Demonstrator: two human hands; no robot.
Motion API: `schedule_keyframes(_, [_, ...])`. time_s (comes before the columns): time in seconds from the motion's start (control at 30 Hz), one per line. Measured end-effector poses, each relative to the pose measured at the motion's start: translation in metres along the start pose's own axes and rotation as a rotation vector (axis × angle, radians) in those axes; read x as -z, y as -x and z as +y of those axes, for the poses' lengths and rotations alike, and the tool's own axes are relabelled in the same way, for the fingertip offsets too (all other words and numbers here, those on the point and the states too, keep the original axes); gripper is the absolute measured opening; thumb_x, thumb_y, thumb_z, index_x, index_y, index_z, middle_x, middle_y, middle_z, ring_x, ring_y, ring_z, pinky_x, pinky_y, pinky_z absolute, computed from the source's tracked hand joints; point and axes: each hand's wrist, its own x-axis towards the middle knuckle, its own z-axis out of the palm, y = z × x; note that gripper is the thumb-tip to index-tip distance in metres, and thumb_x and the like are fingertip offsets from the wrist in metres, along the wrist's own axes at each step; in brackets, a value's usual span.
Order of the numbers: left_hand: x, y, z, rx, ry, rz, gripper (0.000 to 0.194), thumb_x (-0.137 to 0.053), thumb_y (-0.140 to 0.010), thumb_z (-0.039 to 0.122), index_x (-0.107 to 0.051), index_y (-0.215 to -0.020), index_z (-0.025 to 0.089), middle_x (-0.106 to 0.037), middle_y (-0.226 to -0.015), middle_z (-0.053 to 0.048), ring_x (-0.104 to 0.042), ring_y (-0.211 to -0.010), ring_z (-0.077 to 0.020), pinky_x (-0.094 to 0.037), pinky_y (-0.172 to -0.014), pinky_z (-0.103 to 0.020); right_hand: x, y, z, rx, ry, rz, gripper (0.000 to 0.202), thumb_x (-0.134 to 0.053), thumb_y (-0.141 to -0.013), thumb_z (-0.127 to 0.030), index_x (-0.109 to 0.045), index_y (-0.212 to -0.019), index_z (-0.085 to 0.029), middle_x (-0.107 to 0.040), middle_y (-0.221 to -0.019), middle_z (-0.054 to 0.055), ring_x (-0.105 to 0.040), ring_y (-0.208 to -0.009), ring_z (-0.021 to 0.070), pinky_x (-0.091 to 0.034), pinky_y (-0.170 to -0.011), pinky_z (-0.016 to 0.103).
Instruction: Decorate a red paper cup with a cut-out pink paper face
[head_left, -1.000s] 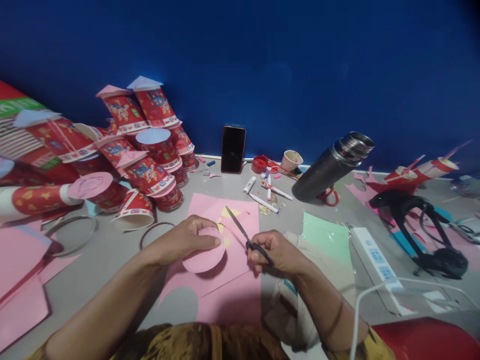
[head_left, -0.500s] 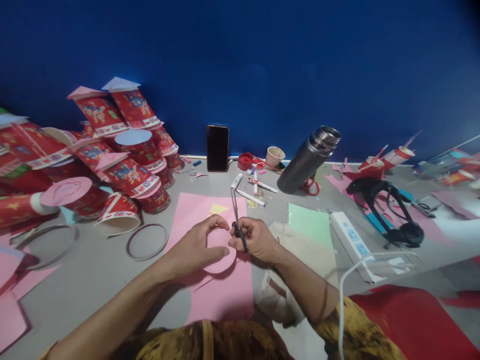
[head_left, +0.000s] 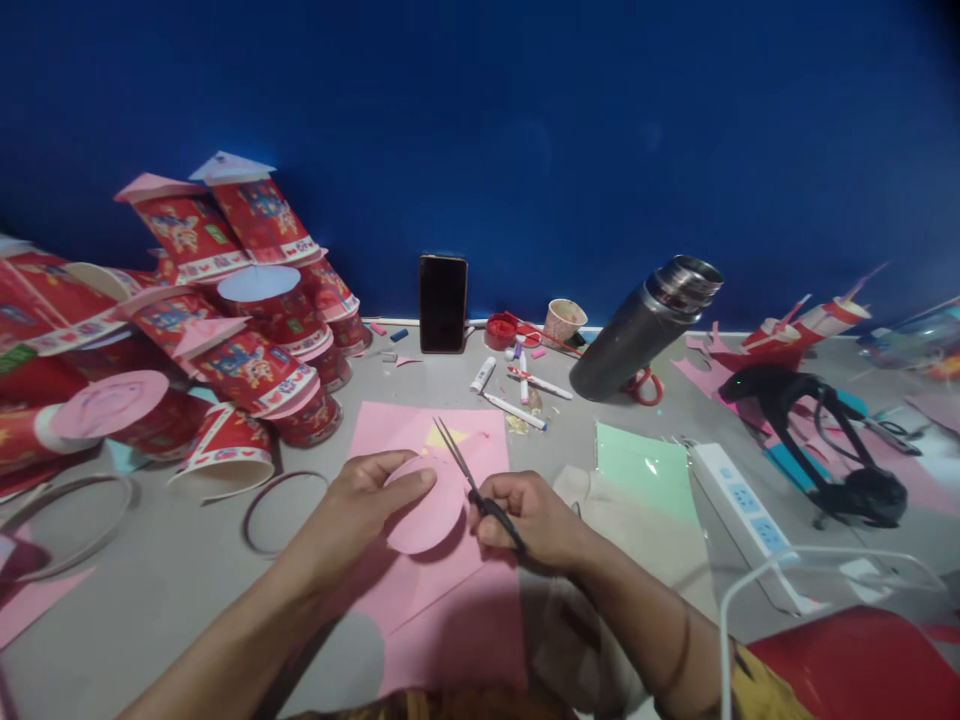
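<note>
Pinched between the thumb and fingers of my left hand [head_left: 375,500] is a round pink paper disc [head_left: 429,512], tilted above the table. Black scissors [head_left: 463,470] are in my right hand [head_left: 525,520], fingers wrapped about the handles. The blades point up and away, slightly parted, close to the disc's right edge without paper between them. Beneath both hands lies a large pink sheet [head_left: 480,610] with a curved piece cut from its lower left. A small yellow paper piece [head_left: 444,436] rests near its top.
Red paper cups [head_left: 247,360] are stacked at the left. A phone [head_left: 442,305] stands against the blue wall. Several markers [head_left: 517,410] lie near a tilted dark flask [head_left: 637,330]. A power strip [head_left: 742,500], a black headset [head_left: 817,440] and a green sheet [head_left: 641,465] are at right.
My hands have drawn apart a little. The scissors have come away from the disc's edge, and their blades now lean left. The disc has turned in my left hand; the view has shifted slightly.
</note>
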Motion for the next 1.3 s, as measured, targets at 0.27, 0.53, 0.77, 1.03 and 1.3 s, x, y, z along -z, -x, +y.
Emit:
schedule_keyframes(0.27, [0.018,-0.002,0.001,-0.084,-0.25,0.028,0.028,-0.084,-0.066,0.042,-0.072,-0.065,0.016,-0.065,-0.063,-0.002,-0.051,-0.058,-0.014,-0.039,-0.053,-0.023,0.01,0.003,0.0,-0.152,0.023,-0.164,0.06,-0.092,-0.062,-0.065,-0.069,-0.079,-0.013,-0.069,-0.062,0.001,-0.058,-0.052,0.0096,-0.041,-0.051,0.02])
schedule_keyframes(0.53, [0.017,0.004,0.01,-0.132,-0.316,-0.06,0.028,-0.076,-0.073,0.043,-0.072,-0.065,0.017,-0.058,-0.06,0.0,-0.044,-0.056,-0.0124,-0.036,-0.049,-0.023,0.007,0.005,-0.008,-0.162,0.008,-0.211,0.066,-0.091,-0.056,-0.074,-0.07,-0.076,-0.014,-0.066,-0.06,-0.001,-0.057,-0.053,0.01,-0.038,-0.051,0.02])
schedule_keyframes(0.77, [0.019,0.004,0.008,-0.08,-0.34,-0.087,0.028,-0.074,-0.073,0.041,-0.069,-0.064,0.016,-0.053,-0.059,0.001,-0.04,-0.053,-0.0106,-0.032,-0.047,-0.022,0.007,0.005,-0.006,-0.195,0.024,-0.199,0.064,-0.094,-0.054,-0.07,-0.07,-0.076,-0.014,-0.066,-0.06,-0.001,-0.057,-0.054,0.0096,-0.038,-0.051,0.019])
schedule_keyframes(1.03, [0.019,0.004,0.01,-0.022,-0.402,-0.077,0.032,-0.074,-0.071,0.048,-0.068,-0.065,0.017,-0.053,-0.054,0.001,-0.043,-0.047,-0.0111,-0.03,-0.043,-0.021,0.009,0.005,-0.006,-0.201,0.015,-0.241,0.066,-0.094,-0.053,-0.07,-0.07,-0.077,-0.014,-0.067,-0.062,0.0,-0.059,-0.056,0.0112,-0.041,-0.053,0.021])
schedule_keyframes(1.3, [0.018,0.006,0.012,-0.013,-0.377,-0.083,0.03,-0.075,-0.068,0.047,-0.071,-0.066,0.017,-0.058,-0.055,-0.001,-0.048,-0.047,-0.0128,-0.034,-0.041,-0.022,0.01,0.005,-0.004,-0.181,0.025,-0.237,0.068,-0.094,-0.052,-0.073,-0.071,-0.077,-0.014,-0.067,-0.064,0.0,-0.058,-0.057,0.0104,-0.041,-0.054,0.02])
